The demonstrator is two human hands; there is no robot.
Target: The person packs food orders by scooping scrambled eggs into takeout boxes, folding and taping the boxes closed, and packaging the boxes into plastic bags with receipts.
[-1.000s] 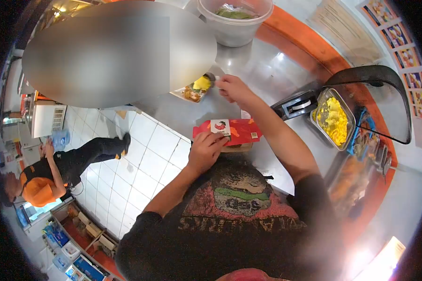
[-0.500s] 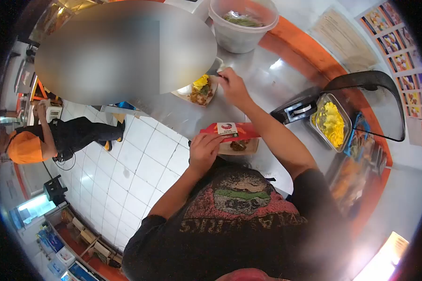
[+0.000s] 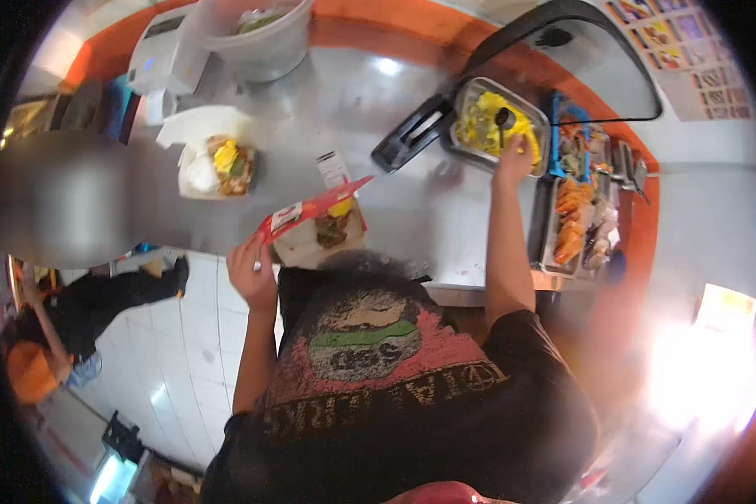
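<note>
My left hand (image 3: 252, 273) pinches the corner of a red printed lid (image 3: 311, 207). The lid stands raised over an open paper food box (image 3: 298, 252) holding brown pieces and some yellow food. My right hand (image 3: 517, 158) is at the near side of a metal tray (image 3: 468, 151) of yellow, scrambled-egg-like food (image 3: 489, 105). Its fingers are closed around the handle of a black scoop (image 3: 504, 118), whose round head rests over the yellow food. The fingertips are slightly blurred.
Another open food box (image 3: 214, 195) with rice, egg and brown pieces sits at the left. Behind it are a white printer (image 3: 166, 55) and a plastic tub (image 3: 265, 55). A black frame (image 3: 416, 134), trays of orange food (image 3: 571, 214) and a co-worker (image 3: 101, 307) surround the area.
My view has turned to the right. My right hand has moved from beside the far food box to the yellow food tray. My left hand stays on the red lid, now seen nearly edge-on.
</note>
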